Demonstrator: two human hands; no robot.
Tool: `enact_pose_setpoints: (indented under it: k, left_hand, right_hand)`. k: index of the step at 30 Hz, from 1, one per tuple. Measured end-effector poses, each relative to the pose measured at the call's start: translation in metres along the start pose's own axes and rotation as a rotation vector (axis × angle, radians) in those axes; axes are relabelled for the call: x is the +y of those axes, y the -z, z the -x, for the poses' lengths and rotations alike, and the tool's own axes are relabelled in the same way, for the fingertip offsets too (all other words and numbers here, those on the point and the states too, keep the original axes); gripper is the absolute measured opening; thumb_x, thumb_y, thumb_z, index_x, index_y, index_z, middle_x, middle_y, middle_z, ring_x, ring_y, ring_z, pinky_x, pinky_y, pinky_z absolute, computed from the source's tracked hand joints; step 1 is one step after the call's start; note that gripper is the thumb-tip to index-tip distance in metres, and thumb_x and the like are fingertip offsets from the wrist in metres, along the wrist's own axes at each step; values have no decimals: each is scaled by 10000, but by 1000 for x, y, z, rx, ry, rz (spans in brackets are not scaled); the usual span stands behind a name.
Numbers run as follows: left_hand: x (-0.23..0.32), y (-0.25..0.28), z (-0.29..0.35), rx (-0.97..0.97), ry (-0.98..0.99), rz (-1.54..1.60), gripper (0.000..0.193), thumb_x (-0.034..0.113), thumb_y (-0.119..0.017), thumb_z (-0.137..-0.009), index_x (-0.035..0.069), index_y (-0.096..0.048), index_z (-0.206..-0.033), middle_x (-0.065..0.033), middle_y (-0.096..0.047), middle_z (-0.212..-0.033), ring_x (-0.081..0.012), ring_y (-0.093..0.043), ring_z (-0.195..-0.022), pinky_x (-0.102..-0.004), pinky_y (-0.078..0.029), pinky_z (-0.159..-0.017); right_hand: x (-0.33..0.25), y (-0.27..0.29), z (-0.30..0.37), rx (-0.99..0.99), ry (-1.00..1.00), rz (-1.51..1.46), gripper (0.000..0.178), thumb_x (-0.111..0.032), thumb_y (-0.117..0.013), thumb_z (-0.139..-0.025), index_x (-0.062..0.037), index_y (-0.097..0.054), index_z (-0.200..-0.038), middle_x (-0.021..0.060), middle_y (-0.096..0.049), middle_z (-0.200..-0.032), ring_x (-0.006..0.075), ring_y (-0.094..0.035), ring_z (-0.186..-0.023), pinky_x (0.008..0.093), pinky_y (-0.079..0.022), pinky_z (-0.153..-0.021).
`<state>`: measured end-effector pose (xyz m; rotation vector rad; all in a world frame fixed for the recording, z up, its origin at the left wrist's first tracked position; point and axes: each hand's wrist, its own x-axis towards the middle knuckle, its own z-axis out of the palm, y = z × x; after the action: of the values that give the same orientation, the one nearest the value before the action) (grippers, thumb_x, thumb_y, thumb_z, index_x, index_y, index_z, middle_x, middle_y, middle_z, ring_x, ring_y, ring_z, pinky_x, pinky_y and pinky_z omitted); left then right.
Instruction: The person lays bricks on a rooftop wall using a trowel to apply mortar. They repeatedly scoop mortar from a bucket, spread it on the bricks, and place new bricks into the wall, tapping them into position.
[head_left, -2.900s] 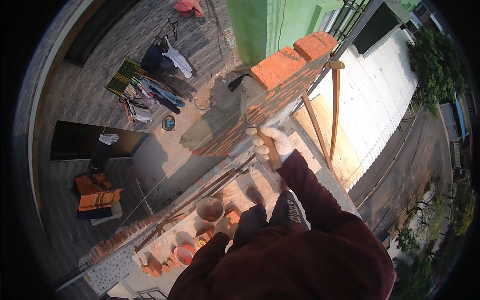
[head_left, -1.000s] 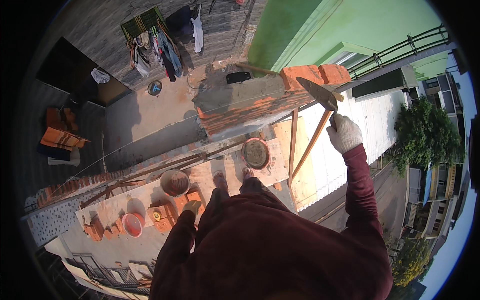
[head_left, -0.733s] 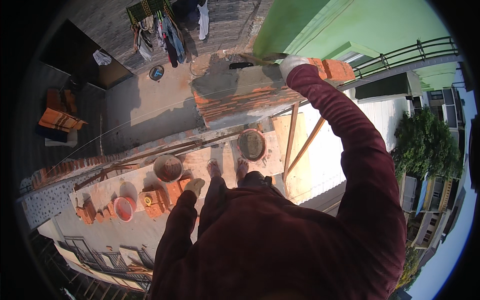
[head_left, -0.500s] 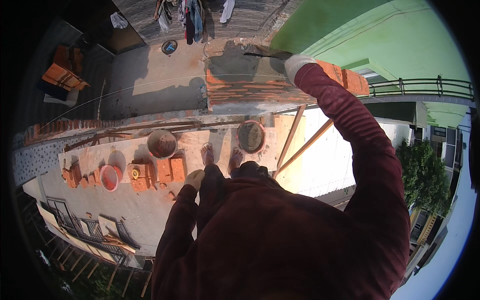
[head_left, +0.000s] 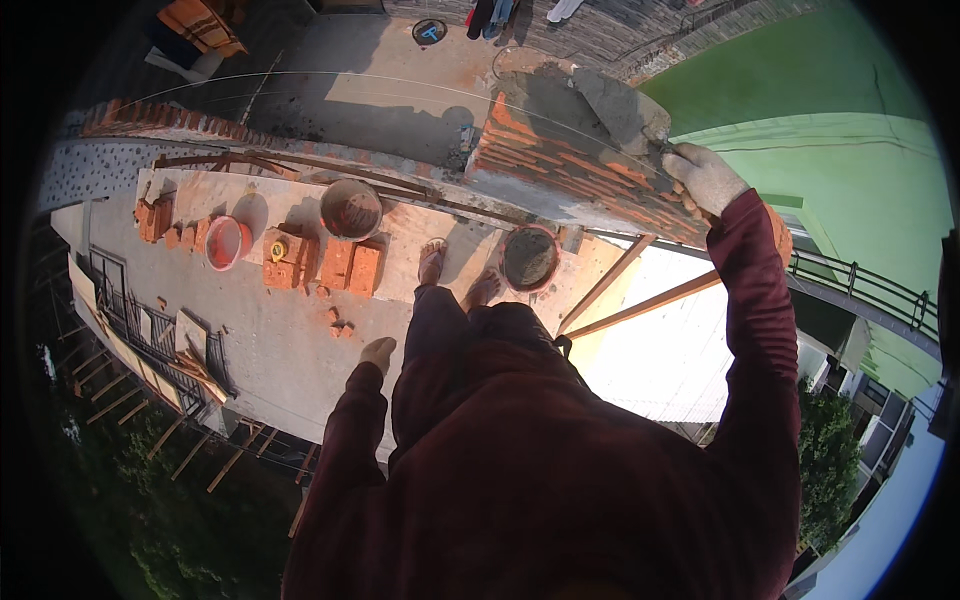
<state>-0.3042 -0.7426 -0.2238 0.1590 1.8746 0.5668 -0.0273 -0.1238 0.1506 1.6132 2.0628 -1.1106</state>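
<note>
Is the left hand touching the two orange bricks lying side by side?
Apart. The head view shows grey floor between the left hand and the two orange bricks.

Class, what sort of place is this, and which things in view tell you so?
Probably a small building site: there is a part-built brick wall, a trowel in the gloved right hand, and a bucket of grey mix.

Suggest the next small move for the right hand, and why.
Probably draw the trowel along the top of the brick wall to even out the mortar: the right hand grips the handle, the blade is at that grey layer, which looks rough, and the left hand hangs apart.
</note>
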Motion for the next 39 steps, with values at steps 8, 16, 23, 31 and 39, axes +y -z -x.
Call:
enact_pose_setpoints:
  k: [8, 16, 23, 31, 39]
  left_hand:
    - [-16, -9, 28, 46, 331, 99, 778, 446, -762, -855, 42, -538, -1481, -173, -693, -1297, -237, -683, -1076, -383, -524, -939]
    - [-5, 42, -67, 331, 330, -444, 929, 506, -848, -739, 135, -485, -1509, -152, -604, -1388, -345, -582, -1269, -445, -488, -1057]
    - [-12, 107, -302, 354, 322, -855, 1281, 593, -885, -660, 163, -181, -1639, -145, -266, -1660, -398, -228, -1537, -573, -228, -1236]
    - [-55, 128, -430, 516, 171, -947, 1293, 647, -863, -664, 252, -144, -1663, -183, -327, -1594, -421, -346, -1463, -563, -266, -1217]
    - [-83, 146, -319, 241, 275, -237, 1170, 297, -859, -690, 214, -207, -1658, -148, -549, -1435, -326, -589, -1273, -434, -501, -1053]
  right_hand:
    - [59, -15, 89, 288, 168, -290, 239, -52, -606, -961, 10, -550, -1184, -1, -475, -812, 60, -443, -586, 232, -363, -506]
    - [161, -256, 12, 55, -102, 181, 382, -125, -671, -870, 46, -585, -1200, 216, -702, -1058, 344, -706, -1013, 430, -539, -865]
    - [228, -423, -57, -66, -590, -220, 140, -60, -619, -856, -79, -491, -908, 14, -484, -680, 128, -477, -435, 303, -414, -379]
    - [268, -457, -54, -140, -697, -199, 119, -34, -642, -851, -42, -535, -901, 26, -504, -687, 138, -498, -419, 299, -410, -383]
    - [224, -444, -49, -166, -577, -239, 158, -66, -658, -848, -55, -525, -933, 32, -513, -686, 142, -511, -430, 299, -426, -385]
